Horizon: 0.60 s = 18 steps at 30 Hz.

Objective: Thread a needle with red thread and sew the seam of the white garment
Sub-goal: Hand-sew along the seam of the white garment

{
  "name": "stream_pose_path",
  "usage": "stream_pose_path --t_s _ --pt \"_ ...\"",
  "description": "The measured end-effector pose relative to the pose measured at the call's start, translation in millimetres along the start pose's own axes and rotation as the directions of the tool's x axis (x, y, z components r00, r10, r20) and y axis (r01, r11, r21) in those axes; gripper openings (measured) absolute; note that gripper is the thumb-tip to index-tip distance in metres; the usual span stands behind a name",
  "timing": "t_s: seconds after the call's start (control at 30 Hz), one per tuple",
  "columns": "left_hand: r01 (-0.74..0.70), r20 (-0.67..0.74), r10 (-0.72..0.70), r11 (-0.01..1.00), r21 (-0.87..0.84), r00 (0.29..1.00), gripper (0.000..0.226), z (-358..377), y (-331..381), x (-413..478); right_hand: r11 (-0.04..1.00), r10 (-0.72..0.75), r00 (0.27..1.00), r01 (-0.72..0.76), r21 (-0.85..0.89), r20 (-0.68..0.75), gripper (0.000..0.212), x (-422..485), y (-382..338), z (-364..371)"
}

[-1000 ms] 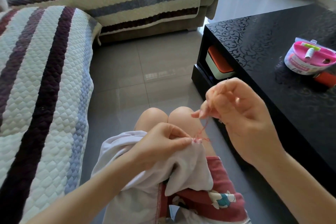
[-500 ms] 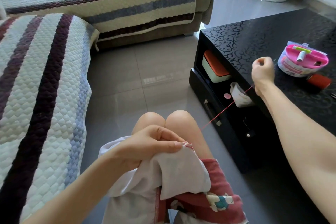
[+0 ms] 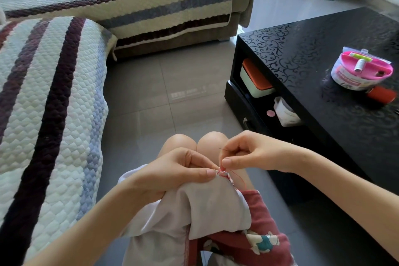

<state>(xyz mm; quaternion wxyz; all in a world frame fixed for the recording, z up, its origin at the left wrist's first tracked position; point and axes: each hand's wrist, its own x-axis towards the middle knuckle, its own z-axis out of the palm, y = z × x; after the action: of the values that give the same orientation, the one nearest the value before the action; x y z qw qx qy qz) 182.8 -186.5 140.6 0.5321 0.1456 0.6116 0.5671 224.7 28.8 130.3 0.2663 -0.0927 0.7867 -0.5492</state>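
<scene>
Grey tiled floor [image 3: 172,84] below. White fabric garment [image 3: 211,205] lay on lap; left hand [image 3: 177,170] pinched seam edge. Right hand [image 3: 254,153], back from long pull, pinched thin metal needle [image 3: 223,149] at seam; fine red thread [image 3: 240,177] slack. Next stitch likely starting.

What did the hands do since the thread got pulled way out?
The right hand came back from by the table to the seam and now pinches the needle there; the red thread hangs in a slack loop instead of stretched tight. The left hand stayed pinching the white garment on the lap, and the sewing kit never moved.
</scene>
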Motion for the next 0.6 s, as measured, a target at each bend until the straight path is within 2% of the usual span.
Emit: stream_pose_path --t_s 0.17,0.27,0.33,0.47,0.53,0.6 --pt "0.004 -0.005 -0.004 1.000 0.002 1.000 0.012 1 1 -1 1.000 -0.020 0.999 0.021 -0.019 0.025 0.011 4 0 -2" --pt "0.010 -0.018 -0.010 1.000 0.012 1.000 0.017 0 1 -1 0.998 -0.033 0.999 0.035 -0.051 0.036 0.017 7 0 -3" --pt "0.012 -0.016 -0.012 1.000 0.019 1.000 0.015 0 1 -1 0.992 -0.030 1.000 0.028 -0.121 -0.007 0.021 11 1 -6" --pt "0.007 0.003 -0.007 1.000 0.000 1.000 0.019 2 4 -4 0.910 -0.068 0.961 -0.051 -0.411 -0.269 0.025 29 17 -21" --pt "0.006 0.018 -0.006 1.000 -0.003 1.000 0.019 3 6 -6 0.817 -0.054 0.906 -0.202 -0.540 -0.420 0.013 38 32 -32" --pt "0.002 0.036 -0.002 1.000 -0.002 0.999 0.017 5 7 -7 0.714 -0.023 0.827 -0.380 -0.588 -0.562 0.015 47 51 -41"
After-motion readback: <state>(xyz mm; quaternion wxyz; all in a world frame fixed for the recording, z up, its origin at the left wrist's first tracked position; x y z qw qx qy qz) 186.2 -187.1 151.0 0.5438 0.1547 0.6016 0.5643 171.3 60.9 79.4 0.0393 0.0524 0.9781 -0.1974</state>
